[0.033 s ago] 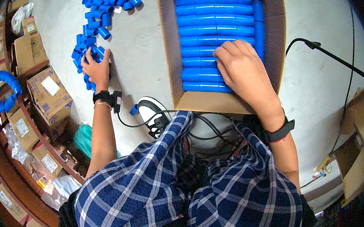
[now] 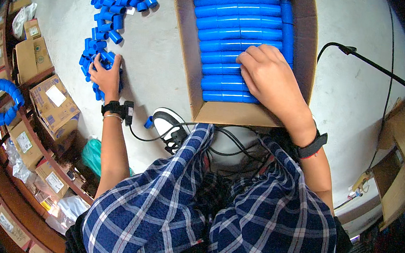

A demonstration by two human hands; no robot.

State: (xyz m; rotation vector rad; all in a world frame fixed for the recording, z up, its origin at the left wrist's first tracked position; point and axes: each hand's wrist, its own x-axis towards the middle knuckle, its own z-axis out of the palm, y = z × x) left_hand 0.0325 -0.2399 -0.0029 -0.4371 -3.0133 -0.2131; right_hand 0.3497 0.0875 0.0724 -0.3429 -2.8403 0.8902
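Note:
Blue plastic pipe couplings [image 2: 114, 36] lie loose on the pale floor in a long heap at the left. My left hand [image 2: 106, 77] reaches into the near end of that heap, its fingers apart among the pieces; whether one is pinched there is hidden. Between my feet and the far edge stands an open cardboard box [image 2: 238, 114], where more blue couplings [image 2: 239, 22] lie end to end in tidy rows, with a column along the right wall. Over the near right rows, my right hand [image 2: 277, 80] is closed with curled fingers; its thumb and whatever it grips are out of sight.
Cardboard cartons [image 2: 56, 100] and plastic bags fill a brown rack at the left, with a string of blue couplings [image 2: 1, 95] hanging by it. My shoe [image 2: 166, 123] is beside the box, next to a stray coupling. Black cables [image 2: 240, 142] cross beneath. Open cartons [image 2: 394, 164] stand right.
My left hand has shifted slightly left within the heap, and its fingers sit a little lower. The right hand has hardly moved at the box.

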